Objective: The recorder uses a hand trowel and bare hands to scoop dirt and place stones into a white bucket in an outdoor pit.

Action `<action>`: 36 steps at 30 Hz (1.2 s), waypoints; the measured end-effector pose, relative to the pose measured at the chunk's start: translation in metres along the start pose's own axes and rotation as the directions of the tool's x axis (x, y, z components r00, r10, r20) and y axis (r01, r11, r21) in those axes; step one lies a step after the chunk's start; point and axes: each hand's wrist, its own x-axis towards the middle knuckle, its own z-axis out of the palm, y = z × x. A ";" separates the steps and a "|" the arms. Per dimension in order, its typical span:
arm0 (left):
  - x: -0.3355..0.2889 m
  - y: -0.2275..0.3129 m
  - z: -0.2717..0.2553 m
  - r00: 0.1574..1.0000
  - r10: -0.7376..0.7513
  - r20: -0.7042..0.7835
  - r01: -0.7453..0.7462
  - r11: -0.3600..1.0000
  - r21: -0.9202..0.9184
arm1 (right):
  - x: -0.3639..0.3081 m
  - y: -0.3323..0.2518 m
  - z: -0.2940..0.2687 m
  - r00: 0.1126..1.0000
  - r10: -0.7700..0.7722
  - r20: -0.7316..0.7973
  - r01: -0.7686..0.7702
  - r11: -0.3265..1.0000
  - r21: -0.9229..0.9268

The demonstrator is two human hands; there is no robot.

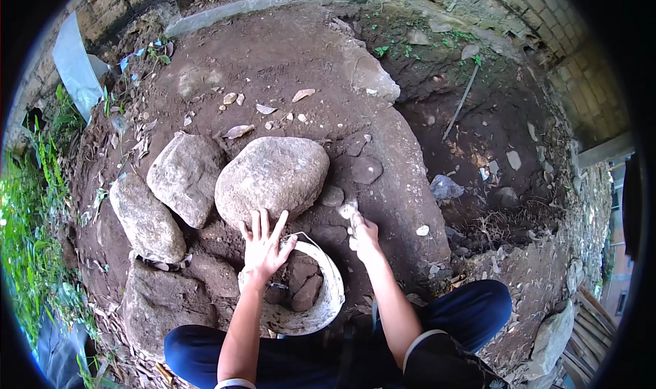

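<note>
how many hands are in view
2: left hand, open at the near edge of the large boulder; right hand, closed around a pale object beyond the bucket.

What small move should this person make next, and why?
Perhaps scrape beside the small round stone with the pale-tipped tool: the right hand grips it close to that stone, the left hand is spread at the near edge of the big boulder, and the nearby bucket holds dark clods.

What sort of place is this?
Probably an outdoor yard or plot beside a building: there is bare brown soil, a large rounded grey boulder, leafy green plants at the left and a weathered block wall at the upper right.
</note>
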 end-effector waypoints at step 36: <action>0.001 0.005 -0.005 0.999 -0.031 0.042 0.031 0.999 -0.006 | 0.057 -0.010 -0.043 0.892 -0.383 0.239 0.410 0.909 -0.072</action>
